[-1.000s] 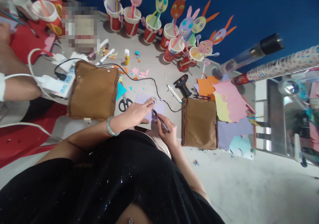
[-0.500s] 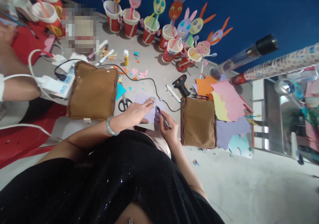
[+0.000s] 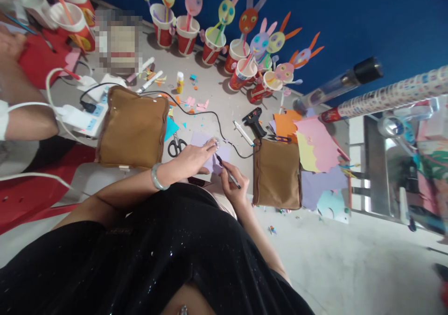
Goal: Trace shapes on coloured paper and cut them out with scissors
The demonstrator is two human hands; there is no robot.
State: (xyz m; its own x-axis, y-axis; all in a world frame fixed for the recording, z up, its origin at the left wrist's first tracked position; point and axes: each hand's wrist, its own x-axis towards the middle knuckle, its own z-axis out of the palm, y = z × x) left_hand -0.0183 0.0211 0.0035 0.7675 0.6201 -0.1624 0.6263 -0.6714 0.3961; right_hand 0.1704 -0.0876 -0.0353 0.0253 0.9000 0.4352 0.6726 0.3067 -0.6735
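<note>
Right fingers [image 3: 235,169] gripping pen [image 3: 234,178], left fingers [image 3: 207,149] outstretched over shiny object [image 3: 217,143], its shape obscured

Pen [image 3: 229,172] tip shifted left and slightly nearer the body since half a second ago, now just below the left hand's [image 3: 191,160] fingertips, right hand [image 3: 236,187] moved with it, view swung slightly, dark object [image 3: 443,274] newly showing at lower right edge.
</note>
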